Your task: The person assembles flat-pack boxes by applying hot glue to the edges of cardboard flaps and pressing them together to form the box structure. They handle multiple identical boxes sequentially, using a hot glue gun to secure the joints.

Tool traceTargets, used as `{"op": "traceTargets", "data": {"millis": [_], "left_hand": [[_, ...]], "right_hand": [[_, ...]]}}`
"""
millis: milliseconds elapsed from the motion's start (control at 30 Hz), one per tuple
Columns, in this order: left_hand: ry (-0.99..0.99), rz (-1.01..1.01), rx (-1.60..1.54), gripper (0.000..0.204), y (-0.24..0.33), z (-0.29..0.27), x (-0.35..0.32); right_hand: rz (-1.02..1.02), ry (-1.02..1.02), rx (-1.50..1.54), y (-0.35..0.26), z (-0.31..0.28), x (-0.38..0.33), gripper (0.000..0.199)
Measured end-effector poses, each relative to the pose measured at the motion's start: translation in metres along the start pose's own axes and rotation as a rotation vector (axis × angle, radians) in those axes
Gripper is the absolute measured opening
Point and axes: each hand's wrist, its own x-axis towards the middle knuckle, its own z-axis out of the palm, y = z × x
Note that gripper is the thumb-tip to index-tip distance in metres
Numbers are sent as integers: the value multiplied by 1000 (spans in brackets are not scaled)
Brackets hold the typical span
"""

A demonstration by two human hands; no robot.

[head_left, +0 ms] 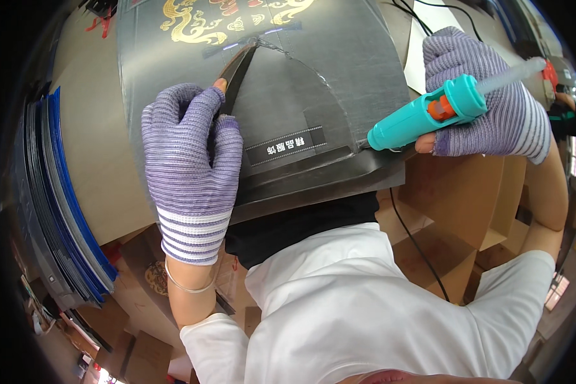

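Note:
My right hand (486, 96), in a purple-and-white striped knit glove with bare fingertips, is closed around a teal hot glue gun (403, 121). A translucent glue stick (512, 75) juts from its back end. The gun's nozzle points left, at the lower right edge of a clear glue line that arches over a shiny black sheet (294, 102). My left hand (192, 134), gloved alike, pinches a narrow black flap (240, 77) between thumb and fingers, raised at the sheet's left part. Its lower end is hidden behind the thumb.
Gold and red ornaments (230, 16) decorate the sheet's far end. A stack of dark and blue sheets (51, 198) stands at the left edge. Black cables (422, 19) run at the far right, another (416, 243) hangs beside cardboard boxes (454, 198) below the table.

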Motion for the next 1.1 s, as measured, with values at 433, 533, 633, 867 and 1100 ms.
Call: {"op": "traceTargets", "data": {"millis": [433, 533, 633, 867, 1100], "left_hand": [[-5, -4, -9, 34, -1, 0, -1], [-19, -6, 4, 33, 1, 0, 0], [-20, -10, 19, 33, 0, -1, 0], [-4, 5, 9, 32, -1, 1, -1], [-2, -7, 24, 30, 0, -1, -1]], "right_hand": [[-125, 30, 42, -1, 0, 20, 58], [-102, 44, -17, 2, -4, 17, 54], [67, -42, 80, 0, -9, 19, 49], [52, 215, 580, 11, 20, 9, 50], [380, -175, 590, -1, 3, 39, 60]]}}
